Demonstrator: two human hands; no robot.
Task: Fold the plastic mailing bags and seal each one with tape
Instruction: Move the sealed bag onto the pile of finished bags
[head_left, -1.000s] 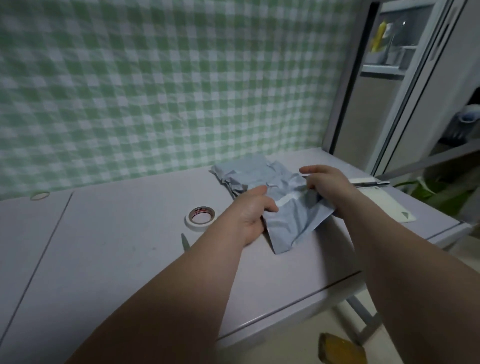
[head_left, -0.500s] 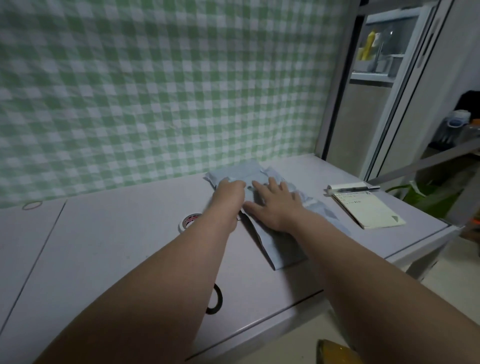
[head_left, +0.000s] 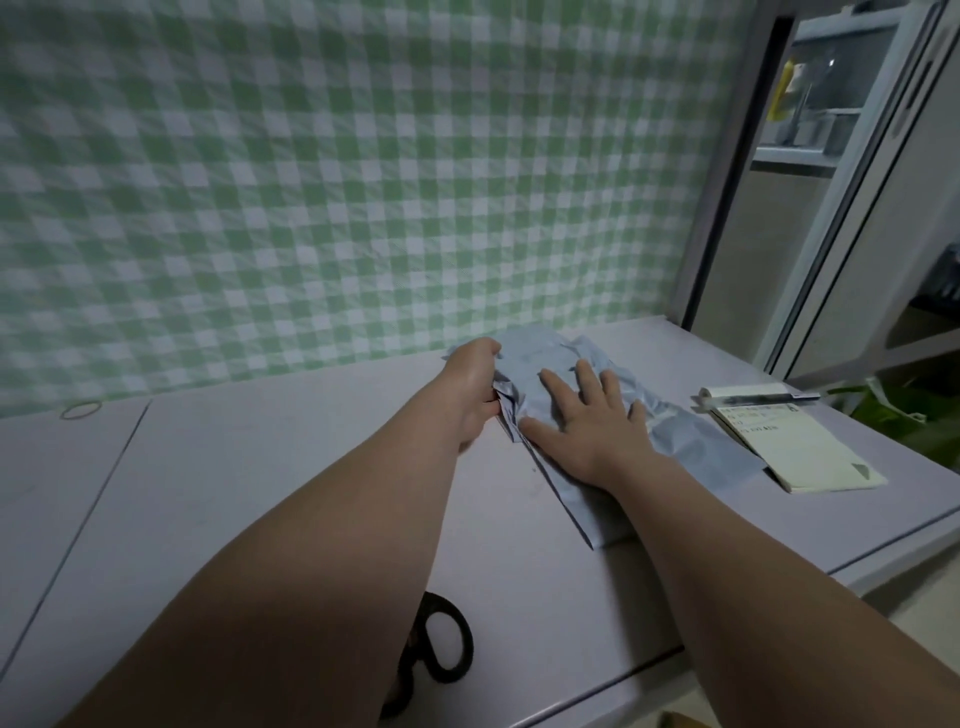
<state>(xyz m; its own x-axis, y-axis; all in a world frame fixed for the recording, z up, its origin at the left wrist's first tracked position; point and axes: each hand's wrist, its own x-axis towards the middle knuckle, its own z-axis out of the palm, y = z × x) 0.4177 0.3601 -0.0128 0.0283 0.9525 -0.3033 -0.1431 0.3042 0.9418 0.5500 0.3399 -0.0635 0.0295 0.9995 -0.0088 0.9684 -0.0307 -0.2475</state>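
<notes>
Mailing bags (head_left: 670, 441), grey and crumpled, lay in a loose pile on the pale surface (head_left: 260, 493) near the green checked wall (head_left: 337, 182). Her right hand (head_left: 587, 421) pressed flat on them, fingers spread wide, gripping nothing. The left hand (head_left: 470, 387) was curled closed around the pile's left edge. A notepad (head_left: 795, 447) lay just beside the bags, and black scissors (head_left: 441, 649) sat near the front edge.
</notes>
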